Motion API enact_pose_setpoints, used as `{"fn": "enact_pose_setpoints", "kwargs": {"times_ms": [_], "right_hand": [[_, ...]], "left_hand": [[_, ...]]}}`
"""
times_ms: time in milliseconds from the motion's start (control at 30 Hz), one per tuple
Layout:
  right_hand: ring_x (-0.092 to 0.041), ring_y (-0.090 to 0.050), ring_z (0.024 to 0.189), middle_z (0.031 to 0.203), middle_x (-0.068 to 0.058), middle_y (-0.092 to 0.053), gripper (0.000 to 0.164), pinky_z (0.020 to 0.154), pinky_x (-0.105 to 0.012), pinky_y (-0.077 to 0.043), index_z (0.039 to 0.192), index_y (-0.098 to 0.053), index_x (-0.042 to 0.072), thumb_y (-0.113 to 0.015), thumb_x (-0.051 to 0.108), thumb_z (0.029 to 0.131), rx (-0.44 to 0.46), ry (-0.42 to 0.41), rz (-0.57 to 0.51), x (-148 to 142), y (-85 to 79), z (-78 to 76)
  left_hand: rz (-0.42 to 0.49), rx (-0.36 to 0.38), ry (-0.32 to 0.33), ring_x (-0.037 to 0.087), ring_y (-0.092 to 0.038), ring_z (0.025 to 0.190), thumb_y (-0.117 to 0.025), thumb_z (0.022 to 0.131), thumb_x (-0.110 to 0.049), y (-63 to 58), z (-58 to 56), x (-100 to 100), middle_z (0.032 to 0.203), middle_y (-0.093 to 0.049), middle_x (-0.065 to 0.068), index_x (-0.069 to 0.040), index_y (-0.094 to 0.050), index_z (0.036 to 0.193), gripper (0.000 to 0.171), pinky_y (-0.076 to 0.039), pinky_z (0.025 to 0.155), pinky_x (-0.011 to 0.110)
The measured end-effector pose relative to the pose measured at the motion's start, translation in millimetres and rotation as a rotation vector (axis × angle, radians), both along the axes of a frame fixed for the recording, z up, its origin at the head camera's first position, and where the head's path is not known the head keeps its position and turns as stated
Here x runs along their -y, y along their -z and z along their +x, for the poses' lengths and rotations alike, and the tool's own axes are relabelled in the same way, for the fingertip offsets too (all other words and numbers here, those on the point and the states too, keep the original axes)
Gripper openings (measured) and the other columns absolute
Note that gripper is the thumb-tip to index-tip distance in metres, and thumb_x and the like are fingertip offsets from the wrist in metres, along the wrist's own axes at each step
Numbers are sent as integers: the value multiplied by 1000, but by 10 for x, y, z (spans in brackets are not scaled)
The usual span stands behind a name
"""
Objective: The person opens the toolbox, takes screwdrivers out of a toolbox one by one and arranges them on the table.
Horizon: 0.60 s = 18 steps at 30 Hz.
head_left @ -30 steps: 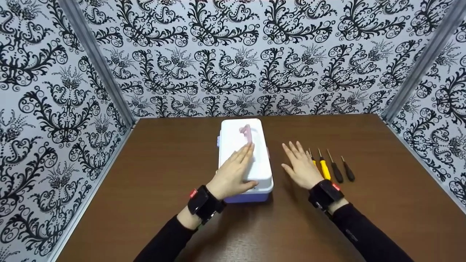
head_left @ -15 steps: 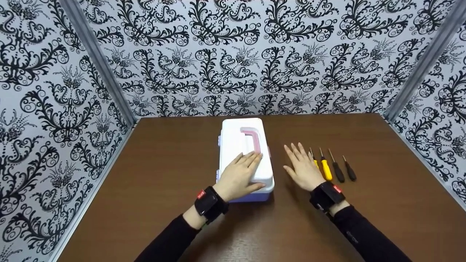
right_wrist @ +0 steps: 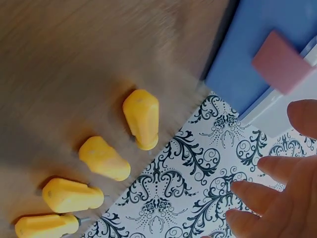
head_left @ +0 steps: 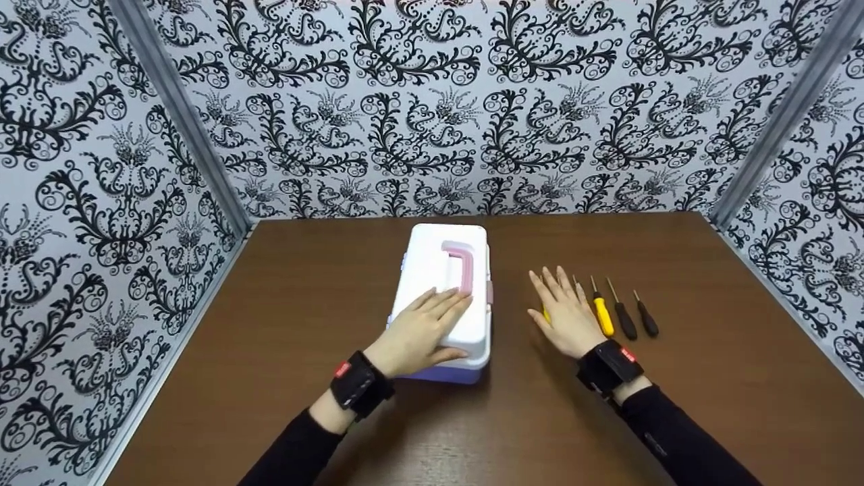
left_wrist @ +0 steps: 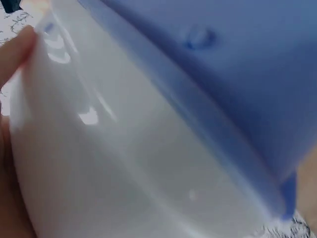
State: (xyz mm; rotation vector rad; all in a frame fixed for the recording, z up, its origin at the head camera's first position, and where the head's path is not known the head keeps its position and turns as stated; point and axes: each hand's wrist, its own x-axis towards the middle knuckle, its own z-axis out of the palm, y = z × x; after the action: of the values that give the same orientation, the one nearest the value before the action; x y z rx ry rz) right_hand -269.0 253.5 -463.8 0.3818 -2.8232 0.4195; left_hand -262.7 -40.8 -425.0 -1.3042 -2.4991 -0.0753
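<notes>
A storage box with a white lid [head_left: 422, 266] and a blue-purple base [head_left: 449, 373] stands on the brown table. It has a pink carrying handle [head_left: 466, 268] on top and a pink latch [right_wrist: 282, 62] on its right side. My left hand [head_left: 420, 331] lies over the near part of the lid, fingers extended and tips at the handle's near end. The left wrist view has the white lid and blue base close up. Right of the box, my right hand [head_left: 567, 317] is spread palm down beside the screwdrivers [head_left: 603, 316], holding nothing, partly covering some.
Yellow screwdriver handles [right_wrist: 141, 119] lie in a spaced row in the right wrist view. Dark-handled screwdrivers [head_left: 625, 320] are at the right of the row. Patterned walls [head_left: 432, 108] enclose the table [head_left: 304, 304] at the back and sides.
The box has turned slightly, its near end shifting left, with my left hand moving along on it. More of the pink handle shows. A yellow handle now shows left of my nearly still right hand.
</notes>
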Motion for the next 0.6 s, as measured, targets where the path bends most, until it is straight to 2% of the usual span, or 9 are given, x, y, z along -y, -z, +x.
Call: {"fn": "enact_pose_setpoints", "kwargs": {"times_ms": [67,133,233,333,400,500,600], "right_hand": [[-46,-19,148,158,-25,-31,63,118,-68,-18,153,-33,5,-57,25,99,7,8,5,-22,5,5],[-46,-18,149,159,-24,-29,63,118,-69,-17,154,-32,6,-57,26,100,16,15,4,-38,9,10],[-47,-18,148,159,-25,-29,62,116,-71,-18,154,-33,5,-57,25,100,7,15,4,-59,11,20],[-47,-17,148,159,-25,-28,62,116,-72,-16,153,-33,5,-57,25,99,1,17,-6,-81,8,34],[-47,-16,149,159,-25,-28,63,116,-72,-14,153,-33,4,-57,24,99,3,18,-13,-97,7,39],[-45,-13,150,160,-24,-26,63,117,-71,-12,154,-33,5,-58,25,99,8,19,-25,-117,5,47],[-45,-13,150,160,-24,-26,63,118,-71,-12,154,-32,6,-57,25,99,3,17,-25,-136,3,51]], "left_hand": [[17,-18,0,25,-42,142,-58,91,-60,-8,23,93,153,-47,7,-7,-39,151,82,-30,121,49],[35,-39,-36,25,-44,140,-58,89,-64,-17,70,163,151,-50,4,-9,-42,150,84,-31,119,53],[82,-93,-151,25,-52,133,-55,82,-76,-30,185,203,143,-58,2,-12,-52,143,88,-36,114,54],[138,-168,-281,24,-58,122,-57,76,-81,-23,297,187,128,-68,1,-12,-64,130,88,-44,107,49],[164,-226,-347,23,-61,113,-66,74,-74,-13,347,176,117,-73,2,-10,-69,118,77,-48,101,44],[190,-287,-401,24,-64,105,-79,68,-55,-6,394,201,105,-74,5,-6,-70,106,62,-53,90,39],[214,-307,-435,25,-65,99,-82,62,-39,-8,407,282,98,-74,9,-2,-68,100,55,-57,78,36]]}}
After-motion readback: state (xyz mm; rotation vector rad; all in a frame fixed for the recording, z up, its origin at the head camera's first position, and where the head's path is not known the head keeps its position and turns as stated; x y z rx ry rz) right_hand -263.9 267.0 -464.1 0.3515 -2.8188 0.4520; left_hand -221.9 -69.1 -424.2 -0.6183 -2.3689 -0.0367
